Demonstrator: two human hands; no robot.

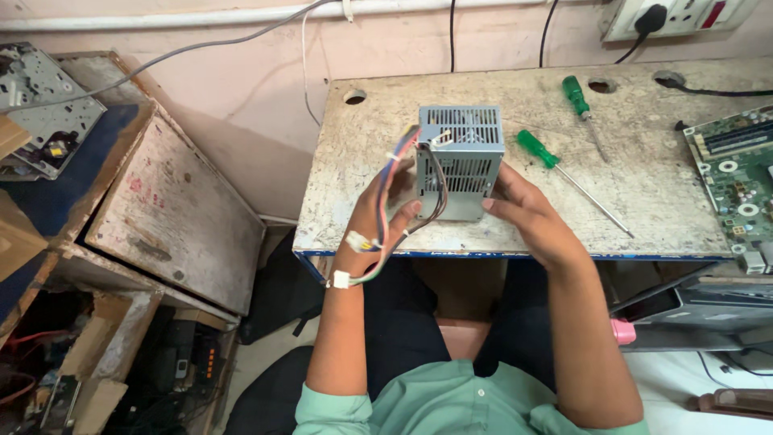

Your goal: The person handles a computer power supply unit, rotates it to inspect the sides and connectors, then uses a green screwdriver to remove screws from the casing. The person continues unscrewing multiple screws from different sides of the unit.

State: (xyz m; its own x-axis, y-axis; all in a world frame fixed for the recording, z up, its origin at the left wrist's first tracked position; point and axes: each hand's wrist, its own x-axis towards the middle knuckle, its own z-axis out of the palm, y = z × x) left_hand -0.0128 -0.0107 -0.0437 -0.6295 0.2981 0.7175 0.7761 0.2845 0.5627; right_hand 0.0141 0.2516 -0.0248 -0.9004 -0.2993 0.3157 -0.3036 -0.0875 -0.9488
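A grey metal power supply box (459, 161) with vent slots is held upright above the near edge of a worn white workbench (644, 185). My left hand (386, 209) grips its left side and has a bundle of coloured wires (385, 201) with white plugs draped over it. My right hand (523, 205) holds the right side of the box. Both forearms come up from the bottom of the view, over my dark trousers and green shirt.
Two green-handled screwdrivers (576, 97) (538, 149) lie on the bench right of the box. A green circuit board (737, 177) sits at the right edge. A wall socket (676, 16) with cables is behind. Old boards and metal parts (36, 105) stack up at left.
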